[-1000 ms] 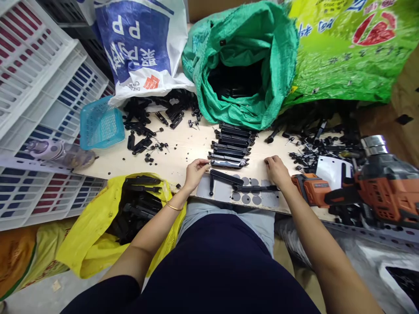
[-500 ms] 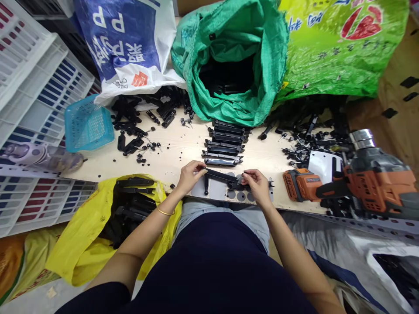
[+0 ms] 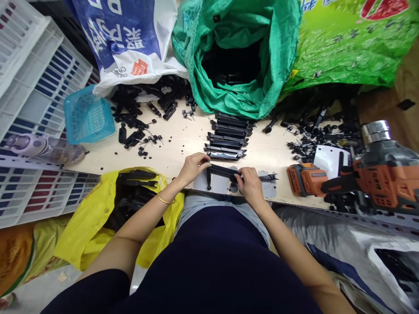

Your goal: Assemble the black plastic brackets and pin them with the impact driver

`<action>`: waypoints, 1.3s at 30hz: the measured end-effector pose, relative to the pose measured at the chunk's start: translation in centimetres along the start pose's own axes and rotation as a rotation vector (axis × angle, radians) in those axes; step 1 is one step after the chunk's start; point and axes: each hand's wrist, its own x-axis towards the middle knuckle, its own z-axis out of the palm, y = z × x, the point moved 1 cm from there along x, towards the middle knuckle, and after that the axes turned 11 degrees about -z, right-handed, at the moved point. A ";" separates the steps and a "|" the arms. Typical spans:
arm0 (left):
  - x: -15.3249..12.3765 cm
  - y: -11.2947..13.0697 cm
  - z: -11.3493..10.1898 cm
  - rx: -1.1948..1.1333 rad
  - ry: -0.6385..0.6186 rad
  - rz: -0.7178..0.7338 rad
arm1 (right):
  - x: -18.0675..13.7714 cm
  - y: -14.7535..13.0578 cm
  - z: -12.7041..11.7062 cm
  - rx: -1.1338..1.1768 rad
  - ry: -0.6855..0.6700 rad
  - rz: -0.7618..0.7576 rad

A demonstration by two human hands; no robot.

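Observation:
My left hand (image 3: 192, 167) pinches the left end of a long black plastic bar (image 3: 222, 170) that lies on a grey plate (image 3: 266, 188) at the table's front edge. At the bar's right end my right hand (image 3: 249, 184) has its fingers closed on the bar. A thin black strip (image 3: 266, 177) sticks out to the right of that hand. Just behind the hands, a row of several assembled black bars (image 3: 229, 136) is stacked toward the green sack (image 3: 238, 56).
An orange cordless drill (image 3: 353, 179) lies at the right, with loose black parts and screws (image 3: 310, 131) behind it. More black parts (image 3: 144, 111) and a blue basket (image 3: 87, 115) sit at the left. A yellow bag (image 3: 108, 218) of parts hangs below the table edge. White crates (image 3: 36, 87) stand left.
My right hand came in from the right of the stack onto the bar's right end. My left hand stayed at the bar's left end.

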 end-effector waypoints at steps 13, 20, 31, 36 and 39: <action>-0.4 -0.1 -0.4 0.104 0.048 0.037 | -0.5 0.7 0.6 0.065 -0.005 0.004; -0.3 -0.1 0.1 0.275 -0.041 0.133 | -0.6 0.7 0.7 0.077 0.002 -0.038; 1.3 -0.4 -0.1 0.410 -0.162 0.184 | -0.2 -0.4 0.0 -0.069 0.054 -0.123; -1.0 0.4 -0.8 0.408 -0.108 -0.041 | 2.8 -3.9 1.8 -0.093 -0.056 -0.356; -3.9 0.9 0.2 0.427 -0.160 -0.343 | 3.9 -4.2 4.3 -0.135 -0.236 -0.425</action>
